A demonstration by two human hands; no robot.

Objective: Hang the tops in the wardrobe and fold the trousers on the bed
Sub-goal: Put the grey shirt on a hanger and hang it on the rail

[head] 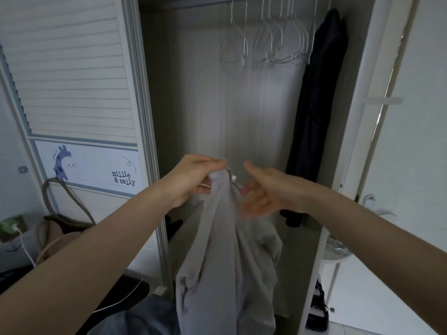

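Gripping the grey top [225, 250] at its bunched neck below the wardrobe's empty hangers [268, 42], the left hand [193, 180] holds it while the right hand [261, 192], blurred, hovers loosely open beside.

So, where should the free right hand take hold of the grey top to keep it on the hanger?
Probably the bunched collar of the grey top, just under the left hand, coming from the right. The cloth gathers there around the hanger; lower down it hangs loose. The right hand is open beside it.
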